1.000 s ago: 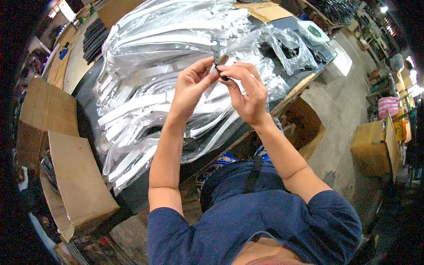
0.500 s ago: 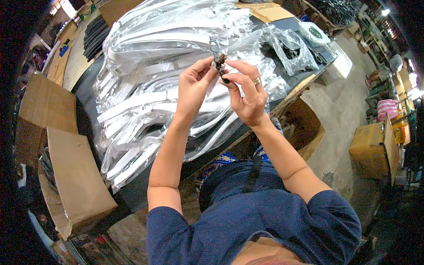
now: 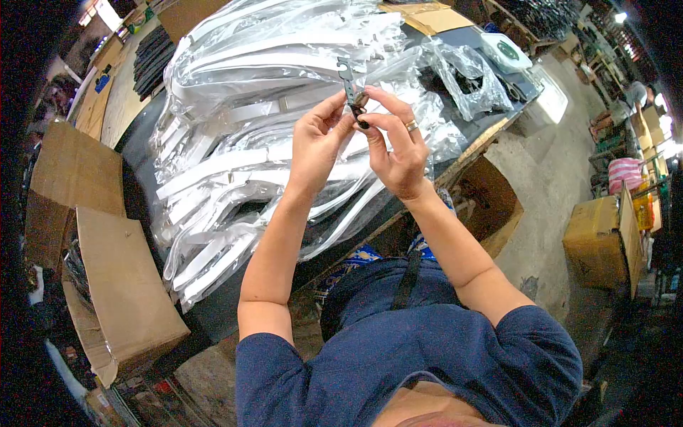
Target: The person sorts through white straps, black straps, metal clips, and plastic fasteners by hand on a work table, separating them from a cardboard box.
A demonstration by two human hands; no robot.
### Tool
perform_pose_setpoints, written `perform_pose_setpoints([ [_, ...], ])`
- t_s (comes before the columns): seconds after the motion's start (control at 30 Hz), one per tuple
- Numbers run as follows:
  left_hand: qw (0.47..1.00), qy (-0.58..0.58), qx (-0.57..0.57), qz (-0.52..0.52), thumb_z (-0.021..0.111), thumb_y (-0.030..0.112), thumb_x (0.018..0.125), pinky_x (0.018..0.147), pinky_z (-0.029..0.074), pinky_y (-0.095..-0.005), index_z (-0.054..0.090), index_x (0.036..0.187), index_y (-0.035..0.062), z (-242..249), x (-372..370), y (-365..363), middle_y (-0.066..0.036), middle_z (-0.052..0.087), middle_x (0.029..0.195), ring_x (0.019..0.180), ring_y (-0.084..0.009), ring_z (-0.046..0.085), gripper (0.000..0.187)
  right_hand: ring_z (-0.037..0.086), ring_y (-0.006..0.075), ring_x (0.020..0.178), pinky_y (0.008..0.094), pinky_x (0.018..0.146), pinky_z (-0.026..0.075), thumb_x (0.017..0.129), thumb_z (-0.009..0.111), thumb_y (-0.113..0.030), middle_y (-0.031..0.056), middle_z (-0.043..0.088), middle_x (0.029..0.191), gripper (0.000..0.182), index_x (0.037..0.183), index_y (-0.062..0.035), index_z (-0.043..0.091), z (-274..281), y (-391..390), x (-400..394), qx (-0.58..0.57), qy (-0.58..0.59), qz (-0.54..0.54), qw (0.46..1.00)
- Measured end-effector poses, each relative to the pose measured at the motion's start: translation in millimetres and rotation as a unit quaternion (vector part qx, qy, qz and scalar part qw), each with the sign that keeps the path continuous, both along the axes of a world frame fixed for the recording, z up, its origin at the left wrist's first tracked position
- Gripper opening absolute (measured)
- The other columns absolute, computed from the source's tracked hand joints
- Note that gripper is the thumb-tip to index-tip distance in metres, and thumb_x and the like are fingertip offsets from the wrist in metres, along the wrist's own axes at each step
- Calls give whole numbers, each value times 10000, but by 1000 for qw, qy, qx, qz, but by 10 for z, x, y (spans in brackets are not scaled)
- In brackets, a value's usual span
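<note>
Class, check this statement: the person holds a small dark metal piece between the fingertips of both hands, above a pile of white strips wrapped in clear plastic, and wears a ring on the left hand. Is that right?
Not quite. The ring is on the right hand, not the left hand, as the head view shows. The rest holds: both hands pinch the small dark metal piece above the pile of white strips in clear plastic.

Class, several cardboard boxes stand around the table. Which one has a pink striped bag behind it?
The closed box on the floor at far right; the pink striped bag lies just beyond it. The other boxes are left of the table.
</note>
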State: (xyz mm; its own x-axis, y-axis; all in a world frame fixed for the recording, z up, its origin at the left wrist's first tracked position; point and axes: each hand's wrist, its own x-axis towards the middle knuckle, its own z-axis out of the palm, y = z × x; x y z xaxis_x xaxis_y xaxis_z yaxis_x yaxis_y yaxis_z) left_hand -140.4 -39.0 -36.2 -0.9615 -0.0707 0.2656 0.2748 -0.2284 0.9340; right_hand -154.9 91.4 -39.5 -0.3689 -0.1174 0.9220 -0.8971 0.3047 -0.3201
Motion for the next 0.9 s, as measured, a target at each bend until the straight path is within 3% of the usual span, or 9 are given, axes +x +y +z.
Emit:
perform_pose_setpoints([
  [0.13, 1000, -4, 25, 3, 565, -6, 859, 722, 449, -181, 537, 1197, -34, 24, 14, 25, -51, 621, 1006, 843, -55, 542, 340, 568, 336, 1006, 382, 846, 469, 769, 615, 32, 188, 585, 1112, 101, 861, 10, 580, -14, -8, 5, -8, -8, 5, 1000],
  [0.43, 998, 17, -49, 47, 583, 12, 850, 686, 416, -183, 595, 1139, -7, -1, 13, 16, 3, 600, 912, 793, -50, 506, 291, 582, 340, 992, 384, 841, 476, 771, 583, 56, 195, 598, 1088, 100, 863, 16, 572, 28, -14, 13, -3, -2, -2, 1000],
  [0.5, 998, 19, -35, 44, 595, 17, 839, 700, 415, -191, 613, 1119, 9, 8, 19, 24, 0, 594, 912, 800, -54, 501, 281, 616, 294, 960, 347, 819, 496, 736, 627, 84, 155, 622, 1066, 179, 884, -9, 587, 25, -9, -5, -1, 2, -10, 1000],
  [0.83, 995, 69, -53, 48, 603, -15, 786, 729, 409, -207, 633, 1097, 24, 4, -6, 1, -6, 568, 858, 812, -74, 515, 315, 640, 245, 819, 306, 714, 500, 718, 663, 46, 118, 657, 875, 147, 848, -17, 640, 215, 18, 62, -65, -100, 25, 993],
  [0.9, 986, 93, -130, 53, 602, -40, 763, 739, 410, -209, 642, 1087, 38, 42, 15, -14, -18, 580, 865, 808, -83, 526, 336, 647, 202, 781, 282, 706, 495, 703, 698, 27, 102, 668, 823, 147, 840, -16, 665, 228, 40, 63, -96, -157, 41, 982],
])
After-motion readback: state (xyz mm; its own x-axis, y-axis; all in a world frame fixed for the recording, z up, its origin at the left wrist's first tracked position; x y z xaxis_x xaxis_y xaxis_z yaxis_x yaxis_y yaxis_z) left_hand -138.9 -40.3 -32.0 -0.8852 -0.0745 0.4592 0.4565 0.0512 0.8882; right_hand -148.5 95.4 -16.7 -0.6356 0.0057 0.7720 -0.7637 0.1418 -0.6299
